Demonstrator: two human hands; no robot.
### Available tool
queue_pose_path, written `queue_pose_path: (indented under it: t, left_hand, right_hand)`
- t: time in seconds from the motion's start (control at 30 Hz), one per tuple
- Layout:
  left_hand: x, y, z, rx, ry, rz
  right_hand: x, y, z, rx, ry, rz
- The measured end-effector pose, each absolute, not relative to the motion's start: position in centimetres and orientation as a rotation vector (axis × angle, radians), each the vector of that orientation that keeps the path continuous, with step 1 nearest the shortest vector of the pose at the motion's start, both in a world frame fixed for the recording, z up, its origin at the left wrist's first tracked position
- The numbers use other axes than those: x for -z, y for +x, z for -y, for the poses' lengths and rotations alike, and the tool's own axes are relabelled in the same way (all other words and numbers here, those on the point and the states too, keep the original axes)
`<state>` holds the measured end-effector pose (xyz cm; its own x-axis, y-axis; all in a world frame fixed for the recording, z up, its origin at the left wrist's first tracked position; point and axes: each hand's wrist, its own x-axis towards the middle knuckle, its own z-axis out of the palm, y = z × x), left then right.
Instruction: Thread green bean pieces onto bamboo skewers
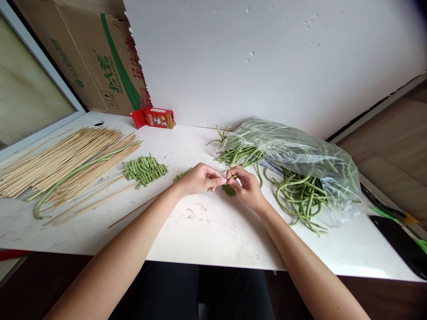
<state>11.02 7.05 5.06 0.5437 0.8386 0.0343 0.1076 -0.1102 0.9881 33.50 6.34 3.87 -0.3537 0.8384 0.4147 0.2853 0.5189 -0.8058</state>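
Note:
My left hand (203,178) and my right hand (246,186) meet over the middle of the white table, fingertips pinched together. Between them is a green long bean (233,177), mostly covered by the fingers. Under my right hand lies a small group of cut bean pieces (229,190). Partly behind my left hand, more bean pieces (182,174) show near a bamboo skewer (133,211) that lies on the table. Further left, several skewers threaded with short bean pieces (145,170) lie side by side.
Loose bamboo skewers (76,155) are piled at the left, with a long bean (66,175) across them. At the right, a clear plastic bag (296,142) spills long beans (302,195). A red box (160,118), a cardboard carton (96,58) and a black phone (396,242) stand or lie around.

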Motion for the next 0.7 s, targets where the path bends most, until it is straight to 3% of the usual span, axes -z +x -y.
queue_pose_path:
  t: [0.33,0.57,0.7]
  left_hand:
    - [-5.2,10.4,-7.3,-0.768,1.579,-0.758]
    - [-5.1,10.3,-8.1,-0.888,1.466,-0.770]
    - [-4.3,10.4,-8.4,-0.931,1.314,-0.791]
  right_hand:
    - [-4.4,33.9,-6.3,-1.207,-0.799,1.755]
    - [-3.7,35.0,-7.7,-0.701,-1.021,1.891]
    - [-2.6,34.9,-8.1,-0.636,-1.067,2.018]
